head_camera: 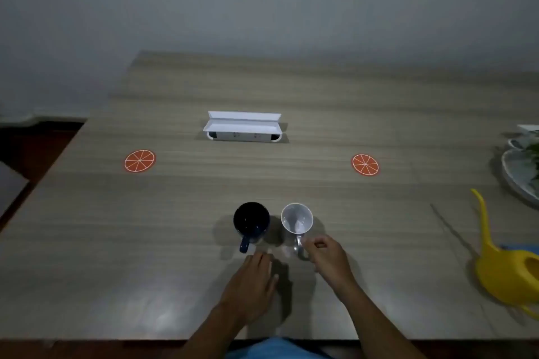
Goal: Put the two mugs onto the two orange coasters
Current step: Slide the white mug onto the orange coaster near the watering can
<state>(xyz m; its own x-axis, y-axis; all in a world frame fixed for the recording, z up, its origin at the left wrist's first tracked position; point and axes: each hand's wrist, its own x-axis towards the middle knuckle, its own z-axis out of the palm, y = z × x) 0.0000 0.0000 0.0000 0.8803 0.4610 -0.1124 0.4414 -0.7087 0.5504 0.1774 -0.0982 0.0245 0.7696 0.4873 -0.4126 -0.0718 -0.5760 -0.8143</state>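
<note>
A dark blue mug point(251, 221) and a white mug point(297, 218) stand upright side by side near the table's front middle, handles toward me. One orange coaster point(139, 160) lies far to the left, a second orange coaster point(365, 165) to the right; both are bare. My left hand point(253, 283) hovers flat just behind the blue mug's handle, fingers apart, holding nothing. My right hand point(326, 256) has its curled fingers at the white mug's handle; whether they grip it I cannot make out.
A white open box point(243, 126) sits at mid-table beyond the mugs. A yellow watering can point(507, 268) stands at the right front. A plate with greenery point(522, 172) is at the right edge. The wooden table point(87, 242) ends at the left, above dark floor.
</note>
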